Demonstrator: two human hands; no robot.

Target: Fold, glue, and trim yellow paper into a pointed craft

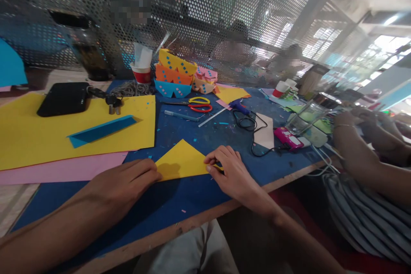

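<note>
A yellow sheet of paper (pixel 181 160), folded into a triangle with its point away from me, lies on the blue tabletop. My left hand (pixel 131 180) is closed at the paper's left corner, its fingertips pressed together on it. At the right corner, my right hand (pixel 229 171) pinches the paper between thumb and fingers, and a bit of the edge lifts there. Beyond the paper are scissors (pixel 199 105) with yellow and red handles and a light blue pen-like tool (pixel 181 115). A folded blue paper strip (pixel 102 130) lies to the left.
Large yellow sheets (pixel 25 137) carry a black phone (pixel 64 98) and keys (pixel 114 105). Stacked folded paper pieces (pixel 175 72) stand by the mesh screen (pixel 199 21), beside a paper cup (pixel 141 72). A glue gun (pixel 239 106), its cord and a pink power strip (pixel 289 138) lie right, near another person's arm (pixel 359 158).
</note>
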